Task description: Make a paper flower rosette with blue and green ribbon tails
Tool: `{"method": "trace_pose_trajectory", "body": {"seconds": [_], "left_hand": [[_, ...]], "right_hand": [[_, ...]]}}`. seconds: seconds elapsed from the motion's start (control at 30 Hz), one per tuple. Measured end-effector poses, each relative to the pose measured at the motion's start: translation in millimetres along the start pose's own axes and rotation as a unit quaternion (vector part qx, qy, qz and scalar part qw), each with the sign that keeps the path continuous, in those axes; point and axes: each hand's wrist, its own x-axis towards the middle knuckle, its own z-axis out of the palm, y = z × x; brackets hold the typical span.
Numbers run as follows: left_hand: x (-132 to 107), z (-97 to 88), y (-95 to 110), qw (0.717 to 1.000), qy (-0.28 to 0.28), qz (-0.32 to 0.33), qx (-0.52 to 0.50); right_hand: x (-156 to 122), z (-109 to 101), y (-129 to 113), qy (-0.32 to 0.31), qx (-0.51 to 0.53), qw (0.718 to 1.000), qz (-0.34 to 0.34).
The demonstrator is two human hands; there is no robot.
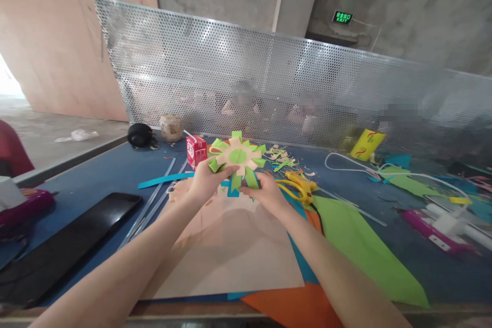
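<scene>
A flower-shaped rosette (251, 156) of green and cream craft sheet, with a round green centre and green and blue tails hanging down, is held up above the table between both hands. My left hand (207, 179) grips its left edge, thumb lying across the front by the centre. At the lower right, my right hand (267, 192) pinches a green tail. Beneath the hands lies a large cream sheet (234, 246) with a cut upper edge. Just right of my right hand are yellow scissor-like handles (288, 190) and a yellow glue gun (306, 184) with a black cord.
A black phone (77, 246) and clear sticks (154, 197) lie left. A red drink carton (196, 151) stands behind my left hand. Scraps (282, 156) litter the back. Right are a green sheet (361, 246) and a purple power strip (434, 230). A perforated metal screen (215, 61) bounds the table.
</scene>
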Motion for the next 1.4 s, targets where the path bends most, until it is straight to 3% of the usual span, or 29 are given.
{"method": "trace_pose_trajectory", "body": {"seconds": [0.27,0.5,0.8,1.23,1.4], "left_hand": [[1.9,0.1,-3.9,0.997,0.052,-0.004,-0.058],[-3.7,6.9,-1.4,0.992,0.058,-0.040,-0.108],[-4.0,7.6,-2.7,0.987,0.048,-0.057,-0.141],[-1.0,4.6,-5.7,0.988,0.066,-0.042,-0.133],[4.2,-1.1,-14.2,0.989,0.072,-0.027,-0.129]], "right_hand": [[-3.5,3.4,-3.8,0.000,0.035,0.999,0.014],[0.1,4.3,-4.8,0.037,0.025,0.999,0.006],[-1.2,3.6,-5.9,0.037,0.019,0.999,0.013],[0.7,2.5,2.7,-0.013,0.025,0.999,0.029],[0.3,-12.6,-5.7,-0.044,0.006,0.999,0.026]]}}
